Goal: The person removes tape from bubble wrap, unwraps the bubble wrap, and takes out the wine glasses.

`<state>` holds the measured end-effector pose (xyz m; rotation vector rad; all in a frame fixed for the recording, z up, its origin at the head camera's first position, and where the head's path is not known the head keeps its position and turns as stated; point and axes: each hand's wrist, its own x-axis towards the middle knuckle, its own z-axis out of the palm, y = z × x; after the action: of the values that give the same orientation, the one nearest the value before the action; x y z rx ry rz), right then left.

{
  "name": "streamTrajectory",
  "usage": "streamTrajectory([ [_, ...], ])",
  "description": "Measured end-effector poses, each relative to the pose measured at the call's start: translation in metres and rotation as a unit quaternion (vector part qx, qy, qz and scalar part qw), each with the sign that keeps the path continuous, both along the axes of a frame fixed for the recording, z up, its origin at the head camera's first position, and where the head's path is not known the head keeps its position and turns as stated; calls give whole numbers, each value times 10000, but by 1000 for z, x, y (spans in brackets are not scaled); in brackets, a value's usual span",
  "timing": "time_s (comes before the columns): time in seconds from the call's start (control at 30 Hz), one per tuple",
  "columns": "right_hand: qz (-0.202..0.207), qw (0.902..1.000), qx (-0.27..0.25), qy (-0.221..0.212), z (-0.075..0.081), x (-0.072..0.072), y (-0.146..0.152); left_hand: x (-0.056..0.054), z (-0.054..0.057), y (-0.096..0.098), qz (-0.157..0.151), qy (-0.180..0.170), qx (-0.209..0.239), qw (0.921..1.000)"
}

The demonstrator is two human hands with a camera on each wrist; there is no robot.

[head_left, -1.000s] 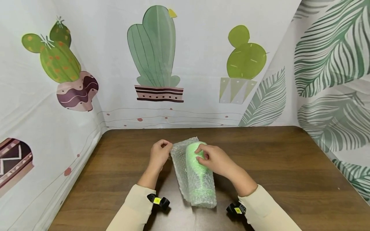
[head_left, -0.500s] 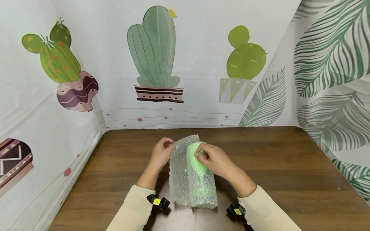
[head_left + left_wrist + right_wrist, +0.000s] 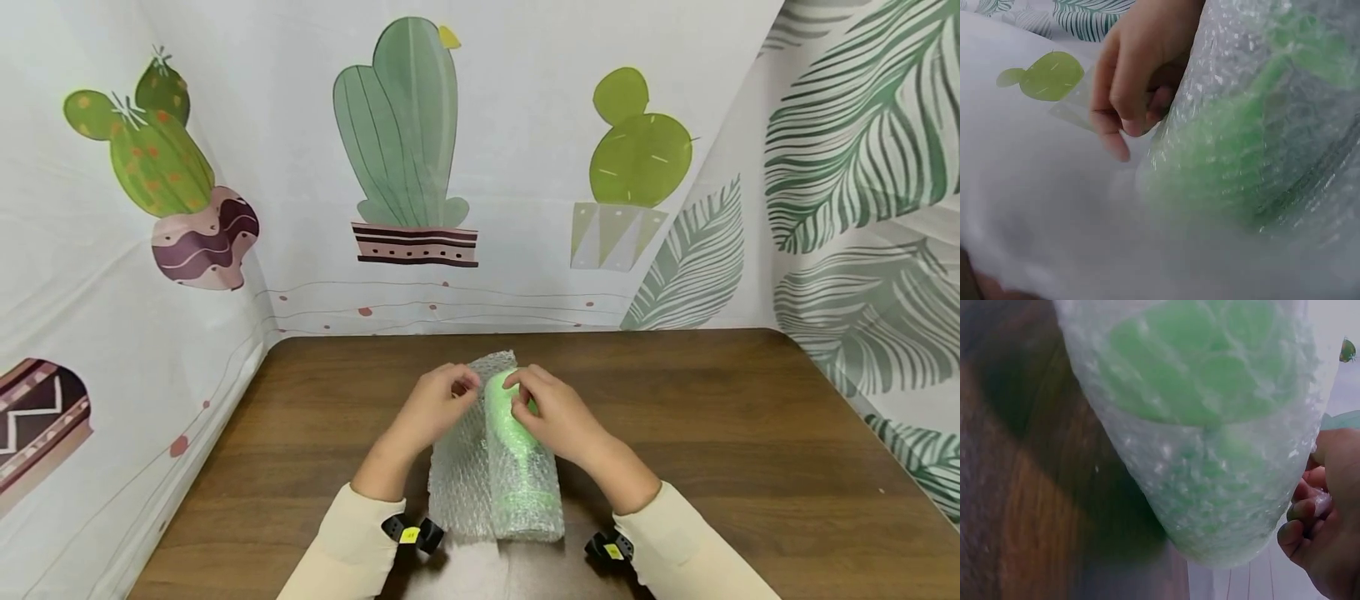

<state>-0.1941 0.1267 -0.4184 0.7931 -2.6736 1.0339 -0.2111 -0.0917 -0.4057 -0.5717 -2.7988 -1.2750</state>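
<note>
A light green goblet (image 3: 517, 417) lies on its side with its bowl pointing away from me, visible through the bubble wrap (image 3: 459, 487) rolled around it. A loose flap of the wrap spreads to its left. My left hand (image 3: 431, 408) pinches the flap's far left part between thumb and fingers. In the left wrist view, blurred wrap close to the lens hides most of that hand. My right hand (image 3: 558, 412) stands at the bowl end, thumb and forefinger loosely bent and apart. In the right wrist view, a shiny clear bit (image 3: 1321, 503) shows among its fingers.
The brown wooden table (image 3: 720, 417) carries the work. Cloth printed with cacti and leaves (image 3: 517, 167) hangs behind and beside it. Black wrist cameras (image 3: 412, 533) sit at both cream sleeves (image 3: 345, 542).
My left hand has moved right, toward the goblet, with the flap. The flap now shows wider to the left of the roll. My right hand has stayed nearly in place, its forefinger slightly raised.
</note>
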Motion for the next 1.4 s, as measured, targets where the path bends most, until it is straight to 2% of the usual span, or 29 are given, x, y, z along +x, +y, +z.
streamTrajectory([
  [0.1, 325, 9994, -145, -54, 0, 2, -5, 2, -1, 2, -237, -249, -210, 9992],
  [0.23, 839, 9961, -255, 73, 3, 8, -15, 2, -2, 2, -336, -406, -193, 9984],
  [0.37, 1181, 9923, 107, 369, 7, 15, -24, 1, -3, 2, -339, -548, -183, 9978],
  [0.47, 1340, 9891, 491, 355, 7, 17, -27, 0, -4, 2, -320, -673, -141, 9971],
  [0.6, 1388, 9864, 842, 243, 4, 18, -27, -1, -5, 1, -295, -771, -7, 9966],
  [0.77, 1474, 9817, 1077, 549, -1, 17, -29, 0, -5, -1, -376, -902, 62, 9952],
  [1.03, 1428, 9798, 1066, 911, -3, 16, -31, -1, -6, 0, -481, -989, -60, 9939],
  [1.4, 1366, 9810, 1036, 905, -4, 17, -32, 1, -5, -1, -487, -1139, -114, 9922],
])
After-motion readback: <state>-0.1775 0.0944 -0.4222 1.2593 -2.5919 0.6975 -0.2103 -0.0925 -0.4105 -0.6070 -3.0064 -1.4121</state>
